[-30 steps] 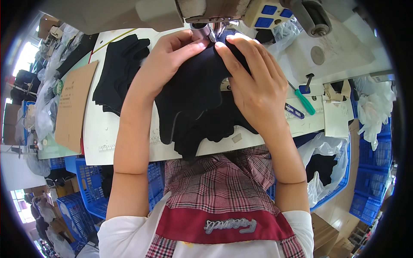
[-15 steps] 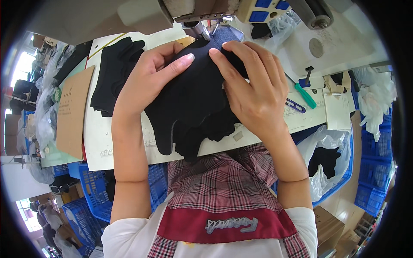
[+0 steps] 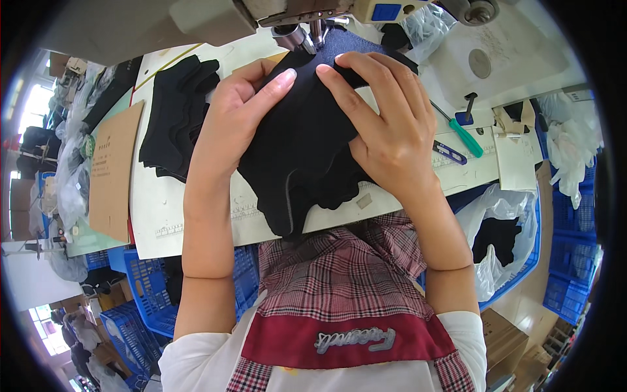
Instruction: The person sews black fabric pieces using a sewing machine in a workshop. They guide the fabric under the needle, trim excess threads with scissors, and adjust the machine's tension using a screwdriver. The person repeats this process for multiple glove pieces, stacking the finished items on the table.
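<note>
Fingers [image 3: 274,85] of our left hand [image 3: 238,114] lie stretched and close together on the black fabric [image 3: 304,157], the thumb tucked under its upper edge so the cloth is pinched between them. Our right hand [image 3: 385,124] presses flat on the same fabric, its fingers slightly spread, tips nearly meeting those of the left hand just below the sewing machine [image 3: 294,16]. The fabric sits bunched on the white table [image 3: 189,215] directly before the machine's needle, its lower folds hanging over the table's near edge. Left of the fabric lies a stack of black pieces [image 3: 176,124], and farther left a brown cardboard sheet [image 3: 114,170]. Right of the fabric rest a green-handled screwdriver [image 3: 464,134] and purple snips [image 3: 449,152]. Beyond the table's right end, a clear bag [image 3: 499,235] holds more black cloth.
</note>
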The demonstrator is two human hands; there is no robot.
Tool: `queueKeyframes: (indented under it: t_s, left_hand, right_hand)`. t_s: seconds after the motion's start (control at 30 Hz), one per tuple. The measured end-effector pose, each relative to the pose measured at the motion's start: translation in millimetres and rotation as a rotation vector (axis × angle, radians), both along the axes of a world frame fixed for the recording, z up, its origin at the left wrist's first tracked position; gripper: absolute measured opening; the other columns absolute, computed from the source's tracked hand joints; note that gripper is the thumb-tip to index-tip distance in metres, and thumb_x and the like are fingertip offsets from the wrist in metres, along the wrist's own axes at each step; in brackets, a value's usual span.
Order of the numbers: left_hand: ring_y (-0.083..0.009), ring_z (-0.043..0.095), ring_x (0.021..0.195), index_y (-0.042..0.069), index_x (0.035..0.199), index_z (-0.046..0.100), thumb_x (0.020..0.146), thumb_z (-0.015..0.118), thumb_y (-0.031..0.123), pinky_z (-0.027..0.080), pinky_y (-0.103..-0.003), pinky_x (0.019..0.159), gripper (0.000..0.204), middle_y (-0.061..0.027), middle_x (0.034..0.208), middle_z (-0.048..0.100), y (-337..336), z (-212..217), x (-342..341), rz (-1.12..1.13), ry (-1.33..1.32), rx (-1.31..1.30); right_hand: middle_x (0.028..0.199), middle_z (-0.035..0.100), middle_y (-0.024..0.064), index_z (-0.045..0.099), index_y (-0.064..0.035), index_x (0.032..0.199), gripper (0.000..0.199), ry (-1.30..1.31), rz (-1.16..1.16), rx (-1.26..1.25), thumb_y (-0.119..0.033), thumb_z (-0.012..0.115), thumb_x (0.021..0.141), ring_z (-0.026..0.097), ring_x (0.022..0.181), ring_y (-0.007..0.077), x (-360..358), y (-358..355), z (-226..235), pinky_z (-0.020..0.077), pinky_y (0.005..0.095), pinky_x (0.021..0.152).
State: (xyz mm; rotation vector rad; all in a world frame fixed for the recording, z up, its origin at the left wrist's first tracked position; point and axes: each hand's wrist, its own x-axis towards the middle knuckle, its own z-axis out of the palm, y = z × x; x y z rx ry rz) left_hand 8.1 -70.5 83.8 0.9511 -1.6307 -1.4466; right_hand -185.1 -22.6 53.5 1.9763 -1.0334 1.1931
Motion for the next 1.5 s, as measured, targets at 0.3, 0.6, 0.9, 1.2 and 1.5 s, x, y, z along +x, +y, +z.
queueKeyframes:
  t_s: [0.3,0.6,0.9,1.2,1.5]
  left_hand:
    - [-0.0058,0.060,0.081,-0.002,0.111,0.064,0.094,0.063,0.026,0.048,-0.020,0.075,0.033,-0.0029,0.094,0.068,3.6,-4.9,-8.3,0.031,0.101,0.022]
    - [-0.0036,0.058,0.084,0.000,0.112,0.063,0.095,0.061,0.025,0.047,-0.020,0.075,0.030,-0.0004,0.094,0.067,12.3,-7.8,-11.0,0.083,0.163,0.023]
    - [-0.0272,0.060,0.112,-0.001,0.108,0.070,0.079,0.052,-0.011,0.051,-0.034,0.090,0.035,-0.0144,0.115,0.065,39.9,-35.5,1.3,0.343,-0.337,-1.232]
    - [-0.0341,0.059,0.117,-0.004,0.110,0.069,0.072,0.052,-0.013,0.046,-0.041,0.100,0.043,-0.0167,0.119,0.065,35.2,-38.2,-5.9,0.287,-0.311,-1.271]
    - [-0.0326,0.060,0.116,-0.003,0.111,0.068,0.072,0.055,-0.014,0.047,-0.040,0.100,0.043,-0.0151,0.118,0.065,20.6,-40.4,-11.5,0.338,-0.320,-1.319]
  right_hand:
    - [0.107,0.062,0.0095,0.070,-0.0054,0.106,0.051,-0.010,-0.005,-0.002,-0.003,0.060,0.056,0.060,0.097,0.0277,1.7,2.1,-4.5,0.0505,0.0377,0.079]
    - [0.105,0.062,0.0081,0.071,-0.0059,0.101,0.041,-0.009,0.039,0.000,-0.008,0.061,0.062,0.060,0.094,0.0266,-1.2,2.7,-2.1,0.0502,0.0373,0.078]
    - [0.099,0.064,0.0067,0.073,-0.0074,0.096,0.035,-0.057,0.187,0.007,-0.003,0.064,0.061,0.062,0.088,0.0249,-21.2,-15.0,6.4,0.0512,0.0339,0.071]
    - [0.106,0.066,0.0081,0.072,-0.0061,0.098,0.041,-0.114,0.252,0.139,0.000,0.067,0.058,0.064,0.095,0.0282,-35.4,8.5,7.6,0.0520,0.0360,0.079]
    - [0.112,0.066,0.0106,0.071,-0.0048,0.106,0.048,-0.032,0.130,0.272,-0.003,0.064,0.059,0.062,0.102,0.0304,-23.2,46.8,10.8,0.0505,0.0386,0.085]
